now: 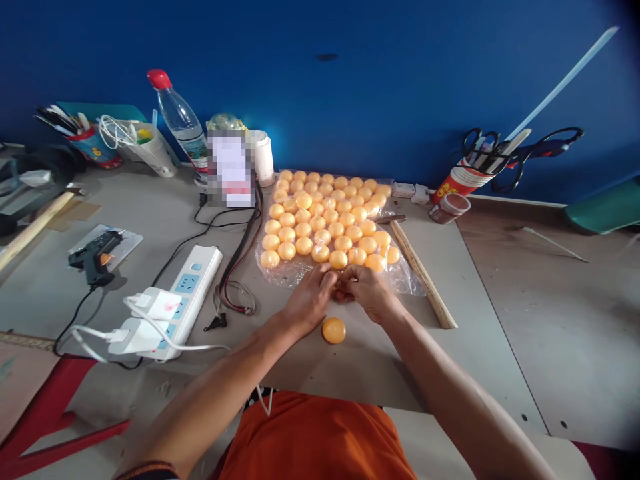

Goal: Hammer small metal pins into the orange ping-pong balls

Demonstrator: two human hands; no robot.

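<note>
Loose ball [333,330]; left hand [311,298], right hand [369,290] curled (touching)

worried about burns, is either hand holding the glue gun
No, the glue gun rests on the table, well apart from the left hand and right hand, which meet beside the orange balls.

A craft workshop: worn workbench [150,220] with glue gun [96,255], power strip [186,293], scissors [500,150], wooden sticks [423,273]
</note>
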